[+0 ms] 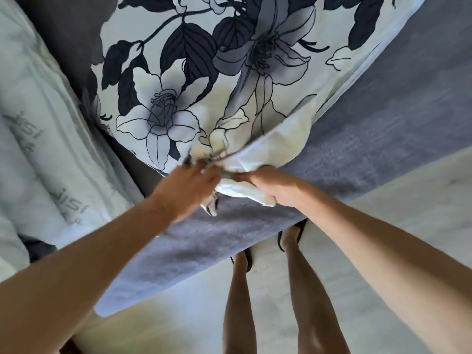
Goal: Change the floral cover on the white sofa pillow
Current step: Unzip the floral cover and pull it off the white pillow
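— Where is the floral cover (194, 80)?
— It lies on the grey sofa seat (370, 139), beside a white pillow (38, 149).
— And the hands?
— The left hand (189, 185) and the right hand (268, 185) both grasp its near corner.

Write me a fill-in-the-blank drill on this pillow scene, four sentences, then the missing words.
1. The cover is printed with dark leaves and large ____.
2. The right hand grips a bunch of plain ____ fabric at the cover's corner.
3. The pillow rests on a sofa seat coloured ____.
4. The left hand meets the right hand at the cover's ____ corner.

Missing words: flowers; white; grey; near
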